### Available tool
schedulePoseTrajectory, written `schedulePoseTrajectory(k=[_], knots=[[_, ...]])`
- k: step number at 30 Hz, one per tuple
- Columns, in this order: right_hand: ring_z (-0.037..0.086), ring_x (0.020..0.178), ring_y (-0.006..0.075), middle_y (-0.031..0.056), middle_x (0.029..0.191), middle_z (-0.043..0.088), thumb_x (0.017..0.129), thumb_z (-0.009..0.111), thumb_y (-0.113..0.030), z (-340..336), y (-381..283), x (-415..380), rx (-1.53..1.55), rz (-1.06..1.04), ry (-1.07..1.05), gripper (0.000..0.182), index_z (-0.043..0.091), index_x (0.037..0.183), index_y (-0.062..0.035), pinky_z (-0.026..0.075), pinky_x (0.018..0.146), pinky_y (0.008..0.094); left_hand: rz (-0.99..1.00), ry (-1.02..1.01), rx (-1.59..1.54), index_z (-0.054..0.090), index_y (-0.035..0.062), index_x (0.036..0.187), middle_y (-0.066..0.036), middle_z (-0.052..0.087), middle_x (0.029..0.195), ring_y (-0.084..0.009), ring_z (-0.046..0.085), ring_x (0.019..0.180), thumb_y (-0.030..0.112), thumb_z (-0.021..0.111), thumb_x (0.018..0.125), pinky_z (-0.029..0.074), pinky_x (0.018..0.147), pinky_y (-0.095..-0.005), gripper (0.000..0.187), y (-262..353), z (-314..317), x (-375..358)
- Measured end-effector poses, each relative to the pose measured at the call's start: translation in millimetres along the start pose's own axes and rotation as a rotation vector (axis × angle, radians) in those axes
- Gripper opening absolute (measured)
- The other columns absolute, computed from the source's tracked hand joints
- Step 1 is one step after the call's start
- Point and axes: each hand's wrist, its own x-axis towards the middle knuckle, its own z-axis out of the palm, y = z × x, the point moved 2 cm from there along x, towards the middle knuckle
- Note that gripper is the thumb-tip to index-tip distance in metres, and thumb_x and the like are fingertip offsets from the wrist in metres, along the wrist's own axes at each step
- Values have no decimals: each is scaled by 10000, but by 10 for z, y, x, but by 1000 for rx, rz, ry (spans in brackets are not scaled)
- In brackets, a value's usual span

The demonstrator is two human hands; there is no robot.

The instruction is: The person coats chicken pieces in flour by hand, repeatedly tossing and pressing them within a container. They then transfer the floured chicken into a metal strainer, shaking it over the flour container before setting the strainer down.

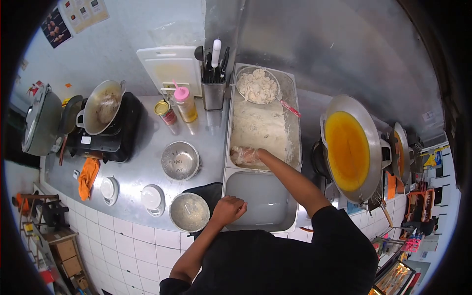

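Observation:
My right hand (247, 156), which seems to wear a clear glove, is down in the flour (260, 120) at the near end of a metal tray (299, 123). Flour hides its fingers, and whether it grips anything cannot be made out. My left hand (230, 210) is curled into a loose fist, with nothing visible in it, above the left rim of a pan of greyish liquid (258, 199). At the flour tray's far end rests a strainer (281, 93) with a red handle, heaped with pale floury pieces (257, 86).
A large wok of orange-yellow oil (348, 150) stands right of the trays. To the left are a steel bowl (180, 161), a bowl of batter (189, 212), two white scales (153, 199), a pink-lidded bottle (185, 104), a knife block (213, 93) and a pan (102, 107) on a stove.

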Motion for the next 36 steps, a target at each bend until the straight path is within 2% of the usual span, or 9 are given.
schedulePoseTrajectory(k=[8,16,22,24,27,30,33,34,36], knots=[[665,1064,349,183,1196,688,976,592,-378,-424,-548,-596,-128,-10,57,453,601,1346,-117,510,944,440,13,-1,-4,600,81,663,-70,631,644,-262,635,635,193,673,902,502,647,-399,274,-18,27,-9],[674,1054,335,195,1176,696,964,610,-349,-1055,-956,-1103,-351,254,178,399,653,1289,-121,520,945,400,18,-19,-9,598,84,660,-67,621,629,-260,625,615,196,673,902,494,637,-393,277,-17,18,-3],[707,931,206,122,1108,727,889,718,-136,-1328,-681,-968,168,27,595,326,684,1186,-5,563,797,322,36,15,4,598,86,658,-66,614,623,-259,620,609,200,676,901,492,635,-392,280,-10,11,-2],[708,828,196,139,1061,721,909,736,-197,-1538,-624,-878,388,33,736,349,681,1210,-28,571,723,304,32,9,-3,599,85,659,-67,613,623,-259,621,610,198,678,900,493,635,-392,278,-20,14,2],[686,744,158,129,1160,692,948,674,-176,-1752,-773,-1013,894,-241,963,283,678,1206,-58,564,650,276,33,6,1,599,83,659,-68,613,624,-259,621,611,195,680,897,494,636,-392,276,-29,45,-16],[693,823,213,141,1240,671,979,625,-209,-1806,-352,-738,477,137,647,289,672,1208,-39,579,746,335,33,2,2,599,82,660,-70,614,626,-260,621,612,192,682,896,495,637,-394,273,-22,23,-3],[656,1042,302,119,1233,689,984,600,-313,-1203,218,-503,-109,75,338,367,658,1265,-84,505,988,390,30,16,-3,600,81,662,-70,616,630,-262,620,614,191,682,896,497,639,-397,271,-9,12,-9],[635,1097,322,108,1240,688,979,591,-334,-956,304,-464,-92,74,209,396,647,1304,-113,464,1058,394,30,24,-4,600,81,663,-70,616,631,-263,620,614,192,682,896,497,640,-398,271,-7,14,-7],[644,1129,248,134,1291,679,932,657,-409,-492,179,-484,49,59,129,521,634,1340,-87,486,995,380,30,30,-20,599,80,663,-71,614,629,-266,620,615,191,682,896,499,640,-400,271,-4,6,-2]])
